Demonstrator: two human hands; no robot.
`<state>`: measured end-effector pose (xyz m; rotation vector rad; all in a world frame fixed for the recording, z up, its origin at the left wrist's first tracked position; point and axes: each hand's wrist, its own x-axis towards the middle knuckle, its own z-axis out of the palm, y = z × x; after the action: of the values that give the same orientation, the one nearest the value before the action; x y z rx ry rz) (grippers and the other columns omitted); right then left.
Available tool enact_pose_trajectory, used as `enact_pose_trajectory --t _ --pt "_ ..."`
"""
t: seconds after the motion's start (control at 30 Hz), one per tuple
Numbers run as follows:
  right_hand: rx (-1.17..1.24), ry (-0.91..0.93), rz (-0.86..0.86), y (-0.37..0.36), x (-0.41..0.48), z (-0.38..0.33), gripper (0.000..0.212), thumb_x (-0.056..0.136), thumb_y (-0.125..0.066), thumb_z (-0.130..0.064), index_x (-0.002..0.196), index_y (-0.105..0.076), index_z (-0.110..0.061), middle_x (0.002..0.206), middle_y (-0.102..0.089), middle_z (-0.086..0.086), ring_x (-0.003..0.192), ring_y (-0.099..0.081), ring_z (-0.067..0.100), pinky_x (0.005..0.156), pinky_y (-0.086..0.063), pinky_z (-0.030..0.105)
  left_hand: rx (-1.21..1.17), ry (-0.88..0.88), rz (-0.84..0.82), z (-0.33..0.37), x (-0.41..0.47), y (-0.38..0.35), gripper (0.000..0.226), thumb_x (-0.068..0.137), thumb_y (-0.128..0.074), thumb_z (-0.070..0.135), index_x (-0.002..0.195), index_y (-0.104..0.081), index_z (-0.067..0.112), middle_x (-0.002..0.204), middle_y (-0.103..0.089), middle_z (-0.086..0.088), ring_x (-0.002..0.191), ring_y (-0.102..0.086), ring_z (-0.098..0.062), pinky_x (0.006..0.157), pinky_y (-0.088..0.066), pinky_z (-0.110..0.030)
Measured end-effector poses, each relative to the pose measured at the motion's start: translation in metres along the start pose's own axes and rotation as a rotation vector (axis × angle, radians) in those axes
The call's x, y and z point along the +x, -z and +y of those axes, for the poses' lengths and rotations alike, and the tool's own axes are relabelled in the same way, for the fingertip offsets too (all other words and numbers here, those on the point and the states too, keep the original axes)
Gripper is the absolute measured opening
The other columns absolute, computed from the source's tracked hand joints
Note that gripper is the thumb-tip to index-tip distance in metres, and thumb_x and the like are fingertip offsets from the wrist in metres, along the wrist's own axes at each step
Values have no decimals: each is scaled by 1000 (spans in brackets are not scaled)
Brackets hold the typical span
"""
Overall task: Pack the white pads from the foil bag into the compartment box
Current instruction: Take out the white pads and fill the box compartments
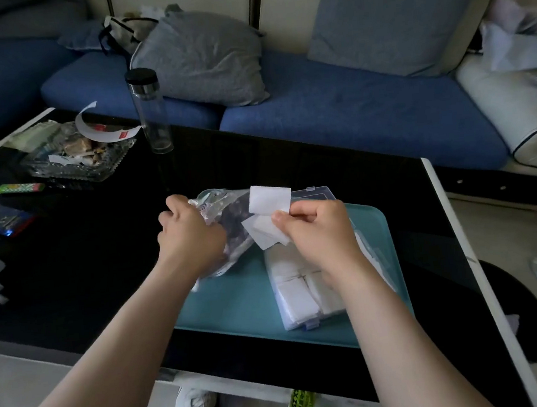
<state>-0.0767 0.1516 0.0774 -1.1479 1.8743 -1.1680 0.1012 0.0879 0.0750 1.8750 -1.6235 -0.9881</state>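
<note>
My left hand (188, 234) grips the shiny foil bag (230, 226) and holds it above the teal mat (237, 301). My right hand (319, 231) pinches a few white pads (268, 200) just outside the bag's mouth; one stands up, others fan out below it. The clear compartment box (297, 295) lies on the mat under my right wrist, its lid open toward the far side. White pads fill the compartments that show; my right forearm hides part of the box.
A tall clear bottle (150, 113) with a black cap stands at the table's far edge. A glass dish (75, 156) of scraps, a green lighter (21, 188) and a card packet (0, 220) lie to the left. A blue sofa runs behind the black table.
</note>
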Motion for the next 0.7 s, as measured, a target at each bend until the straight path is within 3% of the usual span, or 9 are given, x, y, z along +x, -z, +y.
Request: enact_pose_trajectory --t 0.1,0.17,0.23,0.3,0.4,0.47,0.53,0.6,0.7 --pt "40 -2 19 7 -4 4 19 95 -76 -24 80 -79 -14 75 -76 2 69 -68 17 71 -49 28 28 27 7 9 -7 -1 77 86 -71 33 149 -30 15 150 -32 -18 137 -35 -44 115 -37 -57" --pt "68 -5 39 12 -7 8 17 95 -76 -25 85 -79 -11 83 -78 9 84 -73 32 73 -54 34 126 -21 65 16 -14 -4 81 76 -69 47 146 -36 22 152 -32 -12 146 -24 -39 120 -26 -54" --pt "133 -21 54 16 -8 9 13 94 -76 -24 87 -82 -15 84 -79 7 89 -75 34 78 -61 45 80 -163 156 26 -22 -9 60 81 -63 47 136 -50 25 146 -39 -7 144 -27 -34 116 -26 -46" --pt "253 -84 68 24 -9 9 11 95 -78 -22 87 -83 -18 79 -80 -3 75 -76 19 73 -61 40 -81 -288 178 35 -30 -17 37 88 -62 39 121 -65 23 127 -58 1 128 -50 -25 100 -38 -32" --pt "419 -154 89 35 -14 5 11 96 -78 -20 88 -83 -16 74 -76 -7 57 -59 -1 58 -48 19 -490 -225 -141 47 -41 -32 29 88 -73 42 109 -75 21 101 -78 2 100 -74 -17 91 -60 -37" --pt "514 -177 87 42 -18 4 12 97 -77 -18 88 -84 -19 80 -79 -3 60 -65 0 56 -49 16 -687 -155 -398 52 -50 -46 27 94 -76 35 110 -77 15 104 -80 -5 101 -77 -23 92 -63 -44" --pt "541 -178 89 48 -23 5 13 97 -76 -18 87 -84 -22 83 -81 -1 66 -73 3 56 -51 15 -758 -125 -468 58 -57 -55 20 100 -72 24 114 -76 11 105 -80 -8 100 -78 -25 87 -64 -38" --pt "488 -180 94 55 -28 6 11 96 -78 -22 87 -84 -24 84 -82 -2 74 -76 7 59 -56 20 -786 -102 -454 63 -62 -61 17 101 -70 20 115 -76 11 102 -81 -8 94 -78 -22 80 -64 -33" --pt "360 -159 72 65 -32 9 16 94 -79 -29 83 -84 -18 85 -81 5 86 -79 26 80 -66 46 -739 -108 -438 66 -67 -64 14 102 -69 22 111 -76 13 92 -80 -5 81 -77 -16 71 -63 -28"
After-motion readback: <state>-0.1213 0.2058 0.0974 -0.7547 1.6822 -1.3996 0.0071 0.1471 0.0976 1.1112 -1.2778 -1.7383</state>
